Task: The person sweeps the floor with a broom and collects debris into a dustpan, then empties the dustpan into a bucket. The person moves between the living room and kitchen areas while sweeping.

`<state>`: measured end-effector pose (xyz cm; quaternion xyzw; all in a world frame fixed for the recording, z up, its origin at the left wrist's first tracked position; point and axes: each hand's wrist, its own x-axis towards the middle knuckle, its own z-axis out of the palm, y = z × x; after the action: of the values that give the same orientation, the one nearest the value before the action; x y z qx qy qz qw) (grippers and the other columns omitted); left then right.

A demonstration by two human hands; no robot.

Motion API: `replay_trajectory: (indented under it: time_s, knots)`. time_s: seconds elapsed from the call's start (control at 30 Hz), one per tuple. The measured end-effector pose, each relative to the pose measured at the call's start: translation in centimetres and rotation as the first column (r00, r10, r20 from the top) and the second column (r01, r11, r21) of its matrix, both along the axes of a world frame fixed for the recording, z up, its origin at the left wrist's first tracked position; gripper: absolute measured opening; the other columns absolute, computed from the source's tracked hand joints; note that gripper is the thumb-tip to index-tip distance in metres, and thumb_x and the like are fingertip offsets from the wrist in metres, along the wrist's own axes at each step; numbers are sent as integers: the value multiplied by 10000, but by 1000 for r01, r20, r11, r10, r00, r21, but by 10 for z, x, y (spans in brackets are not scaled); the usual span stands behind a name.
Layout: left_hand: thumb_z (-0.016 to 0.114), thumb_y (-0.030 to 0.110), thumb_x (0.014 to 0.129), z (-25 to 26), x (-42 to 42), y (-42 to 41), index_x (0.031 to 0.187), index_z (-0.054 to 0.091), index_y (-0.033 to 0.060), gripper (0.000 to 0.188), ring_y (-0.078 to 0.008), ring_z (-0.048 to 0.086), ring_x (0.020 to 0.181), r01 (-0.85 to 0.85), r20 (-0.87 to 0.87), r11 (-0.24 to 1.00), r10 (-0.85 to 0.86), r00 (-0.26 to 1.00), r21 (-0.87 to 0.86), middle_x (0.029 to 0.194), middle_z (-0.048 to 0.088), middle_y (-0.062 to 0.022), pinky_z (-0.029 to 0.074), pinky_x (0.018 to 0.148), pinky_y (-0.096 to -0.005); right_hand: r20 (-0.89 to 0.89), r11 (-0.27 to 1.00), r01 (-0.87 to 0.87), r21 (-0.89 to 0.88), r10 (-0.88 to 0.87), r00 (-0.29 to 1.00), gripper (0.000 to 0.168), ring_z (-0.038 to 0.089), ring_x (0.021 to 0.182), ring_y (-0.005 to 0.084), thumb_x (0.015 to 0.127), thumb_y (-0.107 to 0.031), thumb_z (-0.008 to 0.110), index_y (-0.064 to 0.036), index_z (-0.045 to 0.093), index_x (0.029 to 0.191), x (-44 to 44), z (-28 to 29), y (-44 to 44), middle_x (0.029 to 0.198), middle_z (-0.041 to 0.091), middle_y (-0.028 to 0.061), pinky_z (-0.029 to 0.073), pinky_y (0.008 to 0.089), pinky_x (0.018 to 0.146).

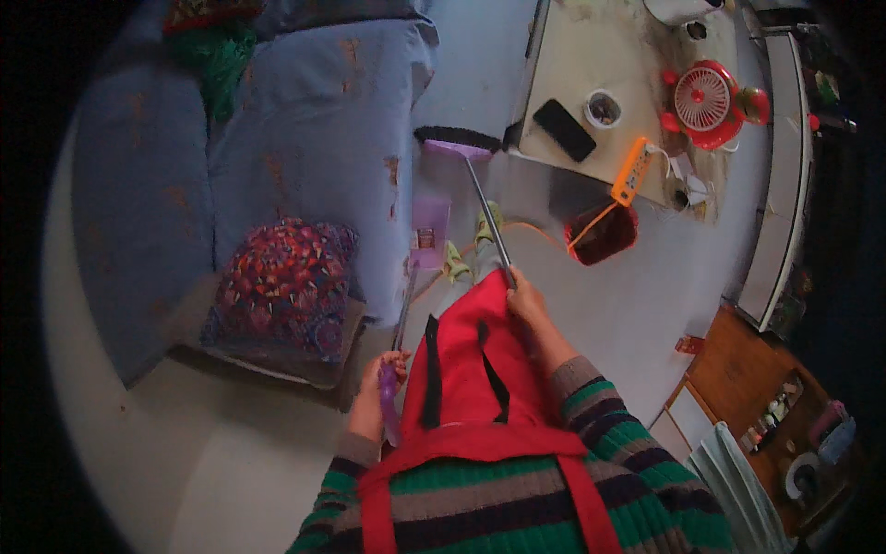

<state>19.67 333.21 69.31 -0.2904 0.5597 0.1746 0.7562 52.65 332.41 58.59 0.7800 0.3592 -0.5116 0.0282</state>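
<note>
My right hand [526, 298] grips the metal handle of a broom [477, 187]. Its lilac head with dark bristles lies on the floor between the sofa and the low table. Lower on the left, my left hand [389, 374] is closed around the purple grip of a long-handled dustpan [430, 232]. The lilac pan stands beside the sofa's edge and bears a label. Between broom handle and dustpan, my feet show in yellow-green shoes [457, 263].
A blue-covered sofa [311, 138] with a patterned cushion [284, 291] runs along the left. At right, a table [574, 62] holds a phone [564, 130], a red fan [702, 100] and an orange power strip [631, 172]. Its orange cord crosses the floor past a red bin [602, 235].
</note>
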Motion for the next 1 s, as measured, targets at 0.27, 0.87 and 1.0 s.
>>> replay_trajectory:
  time_s: [0.27, 0.87, 1.0]
  knots:
    - [517, 109, 780, 2, 51, 74, 1007, 480, -59, 284, -76, 472, 554, 60, 4, 998, -60, 998, 12, 741, 505, -34, 418, 498, -166, -144, 933, 358, -35, -359, 922, 558, 571, 867, 330, 753, -144, 450, -269, 313, 1278, 28, -78, 208, 949, 583, 184, 441, 401, 732]
    - [474, 94, 815, 19, 136, 294, 940, 483, -71, 207, -105, 475, 569, 83, -5, 991, -83, 997, 101, 906, 556, -126, 428, 486, -223, 32, 928, -58, 369, 50, 998, 568, 554, 737, 398, 743, -96, 478, -172, 302, 1278, 152, 33, 321, 801, 574, 231, 430, 463, 645]
    - [495, 87, 790, 8, 129, 319, 927, 482, -70, 209, -110, 483, 560, 76, 18, 992, -79, 997, 97, 938, 545, -151, 437, 486, -233, -43, 991, -45, 126, 51, 998, 539, 573, 760, 360, 721, -85, 515, -207, 391, 1232, 150, 12, 345, 887, 576, 210, 444, 432, 656]
